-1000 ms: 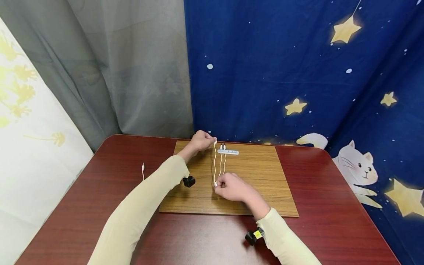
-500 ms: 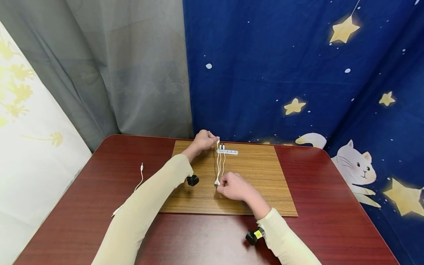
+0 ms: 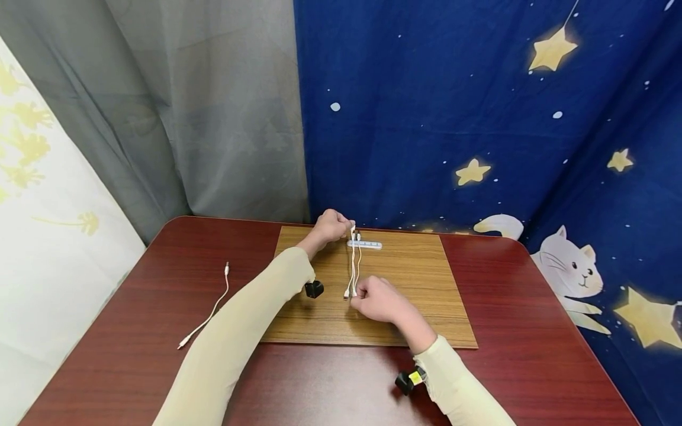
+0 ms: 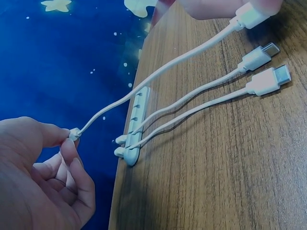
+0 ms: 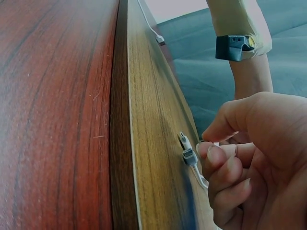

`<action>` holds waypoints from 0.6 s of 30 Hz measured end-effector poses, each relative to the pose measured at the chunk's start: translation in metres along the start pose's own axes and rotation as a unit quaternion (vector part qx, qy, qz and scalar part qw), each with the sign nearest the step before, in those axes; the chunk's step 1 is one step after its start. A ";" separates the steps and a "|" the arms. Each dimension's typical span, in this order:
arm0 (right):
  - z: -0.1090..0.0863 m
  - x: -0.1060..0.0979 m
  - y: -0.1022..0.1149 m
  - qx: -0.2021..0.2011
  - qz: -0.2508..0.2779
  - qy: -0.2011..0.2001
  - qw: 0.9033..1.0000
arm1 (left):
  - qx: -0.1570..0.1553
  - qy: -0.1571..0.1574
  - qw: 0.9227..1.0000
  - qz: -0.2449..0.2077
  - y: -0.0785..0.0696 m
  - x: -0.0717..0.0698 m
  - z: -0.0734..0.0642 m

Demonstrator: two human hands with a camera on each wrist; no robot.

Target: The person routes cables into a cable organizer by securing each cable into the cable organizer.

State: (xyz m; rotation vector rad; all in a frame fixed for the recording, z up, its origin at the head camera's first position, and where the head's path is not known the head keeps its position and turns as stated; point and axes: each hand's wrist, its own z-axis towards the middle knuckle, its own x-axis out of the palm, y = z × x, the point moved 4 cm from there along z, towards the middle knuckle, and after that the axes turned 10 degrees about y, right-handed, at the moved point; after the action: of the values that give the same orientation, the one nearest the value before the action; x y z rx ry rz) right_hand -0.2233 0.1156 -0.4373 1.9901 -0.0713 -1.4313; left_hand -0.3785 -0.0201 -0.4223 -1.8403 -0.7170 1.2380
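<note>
A thin white charging cable [image 4: 180, 57] is stretched between my two hands. At the far edge of the wooden board [image 3: 415, 296], my left hand [image 3: 330, 226] pinches the cable's small end between thumb and fingertips. Nearer the front, my right hand [image 3: 379, 300] pinches the larger plug [image 4: 249, 17] at the other end, mostly covered by the fingers in the right wrist view. Beneath lies a pale cable clip strip [image 4: 136, 117] with several slots. Two more white cables sit in its slots at one end, their USB plugs [image 4: 266, 81] lying on the board.
Left of the board, another white cable [image 3: 215, 305] lies loose on the reddish-brown table [image 3: 133, 307]. A grey curtain [image 3: 240, 118] and a blue star-print curtain [image 3: 394, 148] hang right behind the table's far edge.
My left hand has shifted slightly right, carrying the cable's end over toward the clipped cables. The right hand has barely moved. More of the loose cable shows beside the left sleeve.
</note>
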 end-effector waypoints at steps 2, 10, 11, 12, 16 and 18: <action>-0.001 0.000 0.000 0.009 0.003 0.000 1.000 | 0.005 0.000 1.000 0.001 -0.001 0.002 0.001; -0.002 -0.002 0.000 0.041 0.003 -0.003 0.999 | 0.031 0.008 0.999 0.029 -0.007 0.009 0.003; -0.002 -0.002 0.001 0.043 0.002 -0.004 0.999 | 0.032 0.006 0.999 0.031 -0.007 0.010 0.004; -0.002 -0.002 0.001 0.044 0.000 -0.004 0.999 | 0.034 0.006 0.999 0.033 -0.008 0.011 0.004; -0.002 0.000 0.001 0.048 -0.009 -0.004 0.999 | 0.046 0.005 0.998 0.049 -0.009 0.014 0.006; -0.002 0.000 0.001 0.052 -0.012 -0.003 0.999 | 0.050 0.006 0.997 0.059 -0.010 0.015 0.007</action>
State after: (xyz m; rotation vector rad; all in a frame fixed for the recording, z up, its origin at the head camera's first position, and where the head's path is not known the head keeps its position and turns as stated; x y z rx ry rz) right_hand -0.2213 0.1159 -0.4370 2.0762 -0.1284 -1.4760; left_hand -0.3799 -0.0010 -0.4230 -1.8277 -0.5359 1.3137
